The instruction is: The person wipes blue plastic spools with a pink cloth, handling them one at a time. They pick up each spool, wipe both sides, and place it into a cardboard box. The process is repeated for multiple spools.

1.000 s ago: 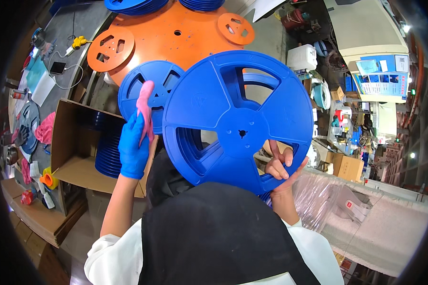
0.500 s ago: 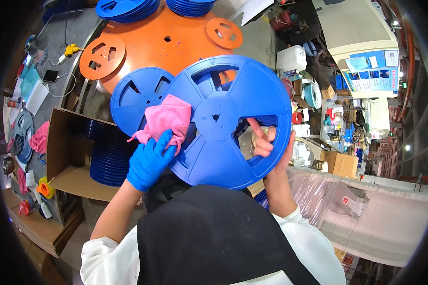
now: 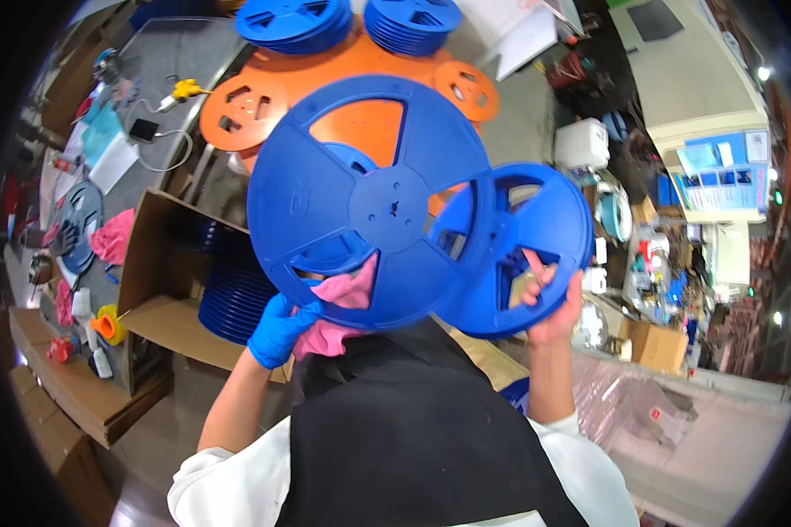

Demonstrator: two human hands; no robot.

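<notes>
My left hand point(image 3: 277, 332), in a blue glove, grips the lower left rim of a large blue plastic reel point(image 3: 373, 215). A pink cloth point(image 3: 341, 297) is bunched between that hand and the rim, showing partly through the reel's opening. My bare right hand point(image 3: 561, 309) is closed around the right rim of another blue reel point(image 3: 543, 218), fingers showing through its cutout. The left reel overlaps the right one in front, so part of the latter is hidden. Behind the left reel, pieces of a further blue reel point(image 3: 330, 255) show through the gaps.
Ahead is an orange round table point(image 3: 303, 75) bearing stacks of blue reels point(image 3: 294, 25) and orange discs point(image 3: 237, 110). To the left, an open cardboard box point(image 3: 145, 241) holds several blue reels point(image 3: 233, 299). Beyond it is a grey worktop point(image 3: 171, 66) with a phone point(image 3: 144, 130) and cables.
The single reel seen in front of me earlier is now two separate reels. My left hand has taken one leftward, together with the cloth; my right hand keeps the other, farther right.
</notes>
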